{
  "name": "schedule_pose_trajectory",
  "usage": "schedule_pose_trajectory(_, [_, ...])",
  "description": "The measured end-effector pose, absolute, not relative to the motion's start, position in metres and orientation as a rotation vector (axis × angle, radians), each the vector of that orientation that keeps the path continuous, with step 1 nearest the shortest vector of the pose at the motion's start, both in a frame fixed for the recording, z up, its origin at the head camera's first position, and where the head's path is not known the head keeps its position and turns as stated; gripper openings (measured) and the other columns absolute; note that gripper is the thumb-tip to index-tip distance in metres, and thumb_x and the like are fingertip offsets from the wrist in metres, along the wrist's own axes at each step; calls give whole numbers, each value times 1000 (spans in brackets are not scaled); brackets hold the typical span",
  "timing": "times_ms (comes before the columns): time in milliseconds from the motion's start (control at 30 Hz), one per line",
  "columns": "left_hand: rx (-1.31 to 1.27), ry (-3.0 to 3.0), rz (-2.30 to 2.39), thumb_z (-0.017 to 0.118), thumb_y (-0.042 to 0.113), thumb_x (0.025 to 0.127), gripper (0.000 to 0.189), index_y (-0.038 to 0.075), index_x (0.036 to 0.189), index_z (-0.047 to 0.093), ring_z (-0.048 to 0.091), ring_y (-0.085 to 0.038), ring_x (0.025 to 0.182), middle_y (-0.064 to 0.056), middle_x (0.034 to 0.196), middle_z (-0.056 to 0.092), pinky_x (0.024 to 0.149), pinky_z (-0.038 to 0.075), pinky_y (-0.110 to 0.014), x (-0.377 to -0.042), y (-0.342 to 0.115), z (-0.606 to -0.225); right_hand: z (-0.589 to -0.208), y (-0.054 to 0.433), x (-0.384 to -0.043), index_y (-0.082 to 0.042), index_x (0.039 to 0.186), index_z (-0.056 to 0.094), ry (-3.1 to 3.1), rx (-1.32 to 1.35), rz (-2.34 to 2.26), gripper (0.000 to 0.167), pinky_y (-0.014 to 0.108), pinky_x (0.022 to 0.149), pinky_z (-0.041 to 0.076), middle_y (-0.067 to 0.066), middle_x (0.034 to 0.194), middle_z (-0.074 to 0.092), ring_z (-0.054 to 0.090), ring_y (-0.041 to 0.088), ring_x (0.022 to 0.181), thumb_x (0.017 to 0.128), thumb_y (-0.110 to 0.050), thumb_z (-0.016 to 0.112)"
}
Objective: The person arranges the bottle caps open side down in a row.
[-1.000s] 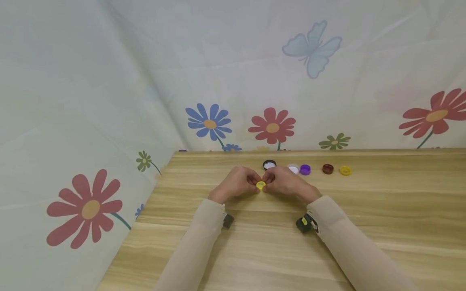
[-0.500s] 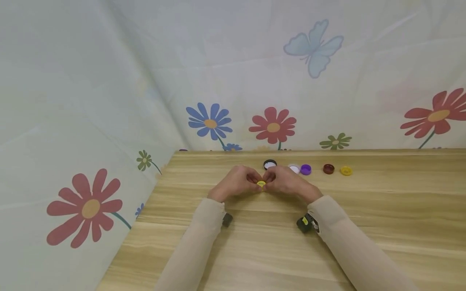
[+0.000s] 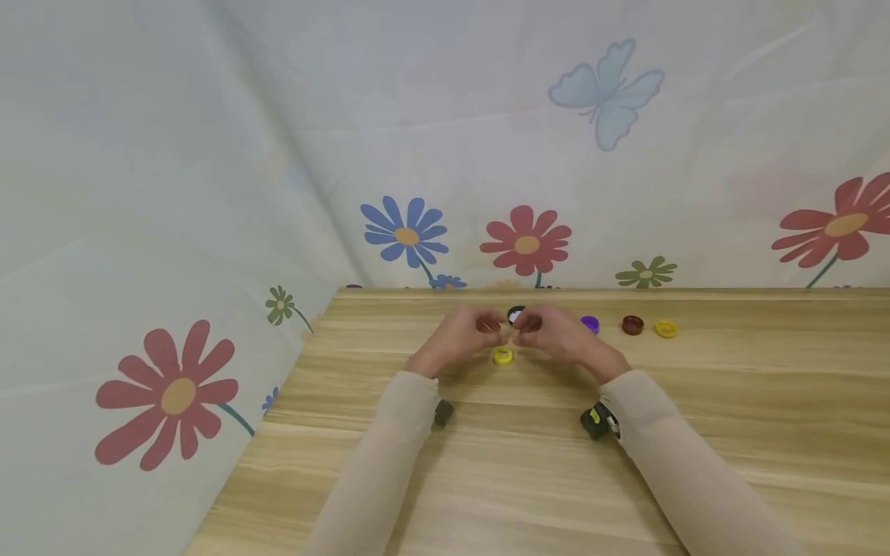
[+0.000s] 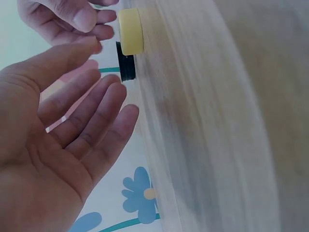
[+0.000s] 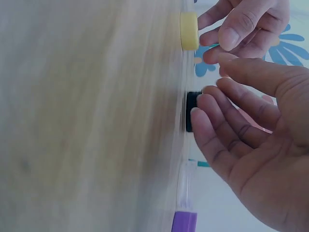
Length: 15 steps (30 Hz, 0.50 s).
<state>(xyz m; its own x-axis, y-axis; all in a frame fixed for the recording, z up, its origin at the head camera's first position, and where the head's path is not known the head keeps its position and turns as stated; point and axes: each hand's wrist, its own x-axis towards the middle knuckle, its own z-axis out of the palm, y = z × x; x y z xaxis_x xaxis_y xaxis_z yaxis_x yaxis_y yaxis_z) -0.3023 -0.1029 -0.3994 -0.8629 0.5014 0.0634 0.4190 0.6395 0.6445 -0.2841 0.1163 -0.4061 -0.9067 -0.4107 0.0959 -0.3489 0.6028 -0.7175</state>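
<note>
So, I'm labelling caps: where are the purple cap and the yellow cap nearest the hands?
Purple cap (image 5: pixel 184 222), right wrist view: on its side wall.
Yellow cap (image 4: pixel 131 31), left wrist view: on its side wall.

Head cam: high, behind the forearms (image 3: pixel 378 463), facing forward and down — widest and farthest of the three, takes in table (image 3: pixel 542 479) and floral backdrop (image 3: pixel 445 147). Left wrist cam: low, close to the left hand (image 4: pixel 63 140), looking along the tabletop at the backdrop, rolled so the table sits frame right. Right wrist cam: just as near the right hand (image 5: pixel 263 135), rolled opposite — table frame left. Wrist views share yellow cap (image 4: pixel 131 31), black lid (image 4: pixel 127 65); head and right wrist share purple cap (image 5: pixel 184 222).
</note>
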Motion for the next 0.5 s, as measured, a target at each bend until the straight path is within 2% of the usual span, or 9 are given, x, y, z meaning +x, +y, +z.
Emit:
schedule_pose_trajectory(267, [745,2794,1082,80,13,96,36,0,129,73,73,-23,104,-11,116,76,89,59,-30,-313,-91,-401,-402,128,-291,5,116,72,2848,-613,-1242,22,51,94,56,16,109,72,67,33,103,98,-8,76])
schedule_pose_trajectory(500, [643,2833,1072,79,11,96,38,-2,130,70,73,-27,110,-15,120,75,94,58,-34,-317,-88,-401,-398,133,-298,6,124,69,2886,-564,-1242,28,55,101,53,22,122,70,64,40,117,100,-8,73])
